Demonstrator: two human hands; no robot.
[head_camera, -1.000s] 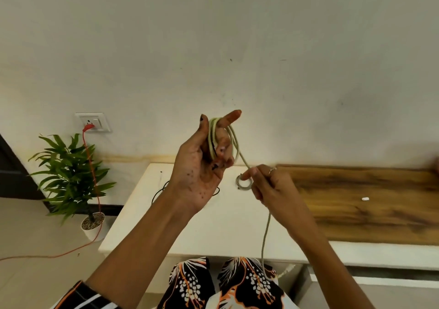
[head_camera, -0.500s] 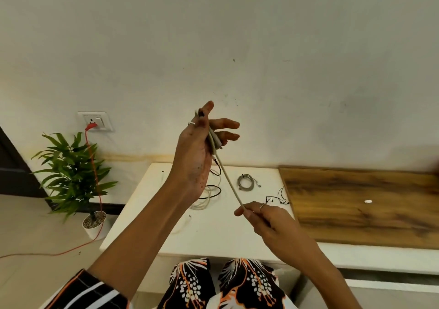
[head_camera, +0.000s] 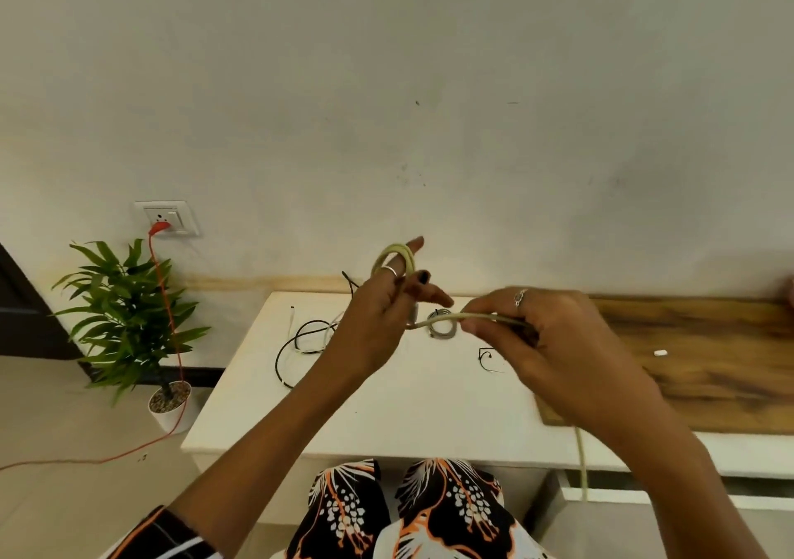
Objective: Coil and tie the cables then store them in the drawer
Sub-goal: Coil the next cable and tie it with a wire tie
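My left hand [head_camera: 378, 318] is raised above the white table [head_camera: 386, 412] with several loops of a beige cable [head_camera: 397, 253] wound round its fingers. A free run of that cable stretches right to my right hand [head_camera: 554, 343], which pinches it between thumb and fingers. The cable's tail [head_camera: 582, 464] hangs down below my right wrist toward an open white drawer [head_camera: 644, 494]. A small grey coiled cable [head_camera: 442, 331] lies on the table behind the hands, partly hidden by them.
Loose black and white cables [head_camera: 305, 339] lie on the table's left part, and a small black wire [head_camera: 487, 358] sits near my right hand. A wooden board [head_camera: 709, 365] covers the right. A potted plant [head_camera: 129, 322], wall socket [head_camera: 169, 217] and red cord [head_camera: 172, 343] stand at the left.
My left hand has dropped lower and turned its back toward me. My right hand rose and carried the cable's free run to the right, level with the loops.
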